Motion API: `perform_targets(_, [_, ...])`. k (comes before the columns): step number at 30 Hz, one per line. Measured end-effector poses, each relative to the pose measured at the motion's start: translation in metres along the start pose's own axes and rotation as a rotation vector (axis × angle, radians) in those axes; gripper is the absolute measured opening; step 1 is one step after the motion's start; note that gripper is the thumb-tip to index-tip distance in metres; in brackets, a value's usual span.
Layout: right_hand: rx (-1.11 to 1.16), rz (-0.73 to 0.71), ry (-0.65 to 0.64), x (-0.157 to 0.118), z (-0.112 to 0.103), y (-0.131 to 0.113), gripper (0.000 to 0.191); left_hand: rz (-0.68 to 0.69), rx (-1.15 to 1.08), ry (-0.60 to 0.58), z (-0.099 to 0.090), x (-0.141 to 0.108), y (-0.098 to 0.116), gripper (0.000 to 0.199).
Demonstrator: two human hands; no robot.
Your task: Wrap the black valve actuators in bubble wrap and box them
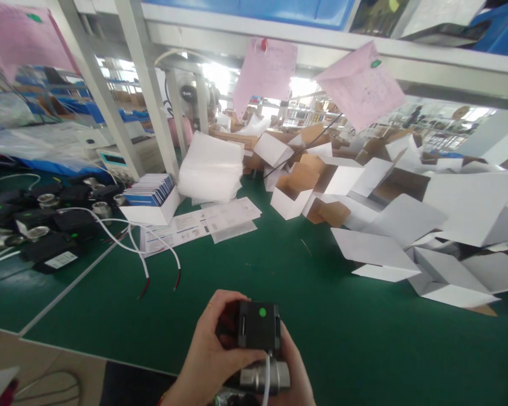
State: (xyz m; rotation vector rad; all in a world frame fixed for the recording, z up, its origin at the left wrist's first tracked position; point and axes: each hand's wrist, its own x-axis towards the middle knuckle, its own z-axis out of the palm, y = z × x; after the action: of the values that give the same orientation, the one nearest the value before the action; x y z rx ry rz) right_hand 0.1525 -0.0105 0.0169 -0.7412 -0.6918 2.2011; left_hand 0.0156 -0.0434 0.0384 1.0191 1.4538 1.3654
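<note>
A motorized ball valve, with a black actuator box (pixel 259 326) bearing a green dot, is held between both hands near the table's front edge. Its silvery metal valve body (pixel 265 376) is below the box, and a white cable (pixel 267 369) runs down past it. My left hand (pixel 215 347) wraps round the left side, its thumb lying across the lower front of the box. From the right, my right hand (pixel 297 369) supports the box and metal body; most of its fingers are hidden behind them. Something dark under the left hand cannot be made out.
Several similar valves (pixel 61 248) crowd the left, white cables (pixel 139 248) trailing from them. Behind are a white box of booklets (pixel 150 206), printed sheets (pixel 195 225) and a stack of foam pouches (pixel 211 166). Open white cartons (pixel 389 220) pile up at right. Pink papers (pixel 266 70) hang from the shelf.
</note>
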Motion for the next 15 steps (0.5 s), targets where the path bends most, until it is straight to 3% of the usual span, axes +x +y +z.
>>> perform_targets(4, [0.244, 0.186, 0.029, -0.005, 0.002, 0.013, 0.062, 0.078, 0.012, 0.102, -0.006, 0.006, 0.003, 0.045])
perform_targets(8, [0.185, 0.151, 0.064, -0.012, -0.002, 0.022, 0.051, 0.329, 0.331, 0.250, -0.011, 0.006, 0.014, 0.039])
perform_targets(11, [0.171, 0.130, 0.090, -0.014, -0.006, 0.024, 0.037, 0.447, 0.468, 0.215, -0.010, -0.001, 0.019, 0.040])
perform_targets(15, [0.225, 0.201, 0.044, -0.012, -0.018, 0.031, 0.029, 0.433, 0.385, 0.066, -0.008, -0.007, 0.018, 0.051])
